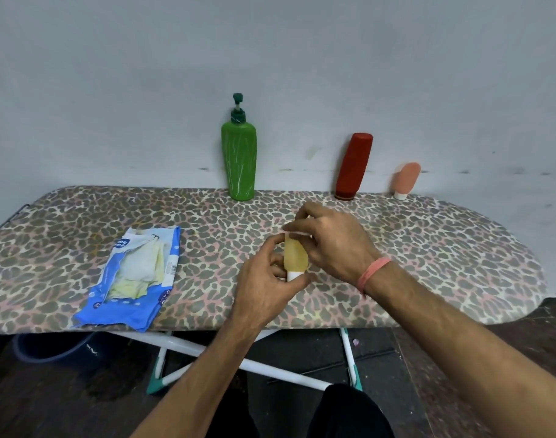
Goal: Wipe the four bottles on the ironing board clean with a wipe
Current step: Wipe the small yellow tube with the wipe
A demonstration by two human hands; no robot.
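Two hands held the small yellow plastic bottle [295, 259]: left hand [267, 287] fingers pinched its white cap steady, while right hand [328, 240] fingers curled over its top, maybe to rub it.

The ironing board [428, 235] runs across the middle of the frame. Along its far edge, against the wall [270, 58], stand the pump bottle [239, 156] at centre, a capped bottle [354, 167] to its right, and a small tube [406, 180] further right. The wipes packet [137, 276] lies at the left. Right of it, at centre, both hands hold another small tube [295, 257] above the board
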